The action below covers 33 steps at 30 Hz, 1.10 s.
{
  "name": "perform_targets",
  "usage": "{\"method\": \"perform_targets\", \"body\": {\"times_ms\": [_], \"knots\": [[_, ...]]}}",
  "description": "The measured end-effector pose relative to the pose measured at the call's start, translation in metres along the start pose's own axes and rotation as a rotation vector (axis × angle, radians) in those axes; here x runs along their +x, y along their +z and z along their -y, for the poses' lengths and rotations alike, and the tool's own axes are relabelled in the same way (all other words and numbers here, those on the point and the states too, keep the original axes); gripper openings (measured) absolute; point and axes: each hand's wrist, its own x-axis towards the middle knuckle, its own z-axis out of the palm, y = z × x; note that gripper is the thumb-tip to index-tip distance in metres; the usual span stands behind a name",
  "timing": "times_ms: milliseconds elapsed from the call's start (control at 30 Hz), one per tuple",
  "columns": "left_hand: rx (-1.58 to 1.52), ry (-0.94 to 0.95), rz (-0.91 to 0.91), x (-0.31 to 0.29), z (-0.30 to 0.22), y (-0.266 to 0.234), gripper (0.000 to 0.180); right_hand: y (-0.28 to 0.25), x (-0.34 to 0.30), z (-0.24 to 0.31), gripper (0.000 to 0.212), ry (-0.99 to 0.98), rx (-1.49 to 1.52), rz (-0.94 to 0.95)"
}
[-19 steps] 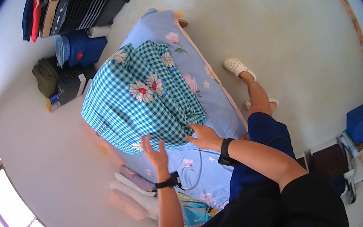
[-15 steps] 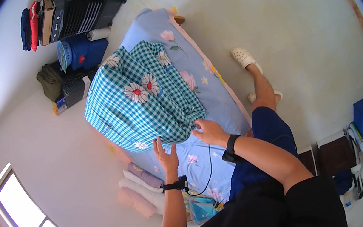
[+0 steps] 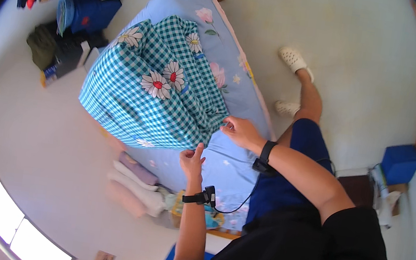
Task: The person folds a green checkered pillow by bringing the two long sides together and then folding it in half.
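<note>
A large teal-and-white checked cloth (image 3: 132, 98) with daisy prints lies in a bulky, folded heap on the bed. My right hand (image 3: 242, 133) pinches the cloth's near right corner between thumb and fingers. At its near edge, my left hand (image 3: 192, 163) is closed, thumb pointing up against the hem. The fingers of that hand are curled, and their tips are partly hidden. Both wrists carry black straps with small devices, and a thin black cable runs from the left one.
The bed (image 3: 223, 174) has a blue floral sheet with a pink edge. Folded pillows (image 3: 134, 181) lie at its near left side, by the wall. A blue bag (image 3: 94, 10) and a dark cooler stand at the far left. A blue box (image 3: 400, 163) sits at right.
My left hand has gone from spread fingers to closed at the cloth's hem. My right hand stays at the corner. The whole view has shifted.
</note>
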Motion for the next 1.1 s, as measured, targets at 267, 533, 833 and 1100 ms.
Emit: {"method": "perform_targets", "body": {"times_ms": [267, 533, 833, 1100], "knots": [[-0.617, -0.269, 0.007, -0.048, 0.020, 0.087, 0.062, -0.049, 0.005, 0.019, 0.037, 0.043, -0.265, 0.207], [-0.796, -0.327, -0.380, -0.070, 0.048, 0.201, 0.062, -0.092, -0.010, 0.079, 0.036, -0.154, -0.614, 0.560], [-0.802, -0.316, -0.739, -0.078, 0.005, 0.266, 0.093, -0.082, -0.019, 0.125, 0.034, -0.153, -0.935, 0.978], [-1.170, -0.566, -0.520, -0.054, -0.016, 0.320, 0.078, -0.063, 0.002, 0.093, 0.039, 0.164, -1.155, 0.900]]}}
